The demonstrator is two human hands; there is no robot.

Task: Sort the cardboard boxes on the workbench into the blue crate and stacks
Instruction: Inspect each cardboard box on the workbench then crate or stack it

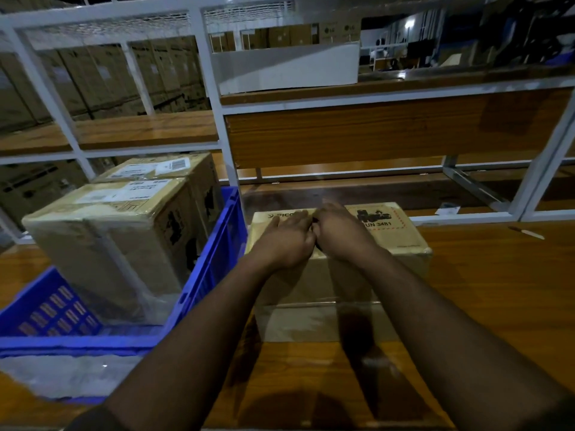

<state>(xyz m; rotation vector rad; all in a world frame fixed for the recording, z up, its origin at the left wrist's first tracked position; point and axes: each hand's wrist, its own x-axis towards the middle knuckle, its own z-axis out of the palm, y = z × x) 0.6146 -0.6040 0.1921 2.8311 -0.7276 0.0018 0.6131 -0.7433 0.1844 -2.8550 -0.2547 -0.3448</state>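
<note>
Dim warehouse, glossy wooden workbench (485, 293) under a white rack (214, 98): both hands, left hand (287, 241) and right hand (339, 234), lie flat side by side on the centre cardboard box (401, 241), gripping nothing, blue crate (214, 259) with two boxes lower left.

Just one view here, a wide-angle cam worn on the person's head, looking forward and down over the workbench (485, 275). Both forearms run up from the bottom edge to the middle, so the left hand (287, 241) and right hand (339, 231) sit close to the lens and near dead center. The blue crate (214, 262) fills the lower left, cut off by the frame edge. Further out it faces the white shelf frame (214, 98), whose straight bars bend near the edges (classic fisheye). With a single camera, no other view shares the scene.
</note>
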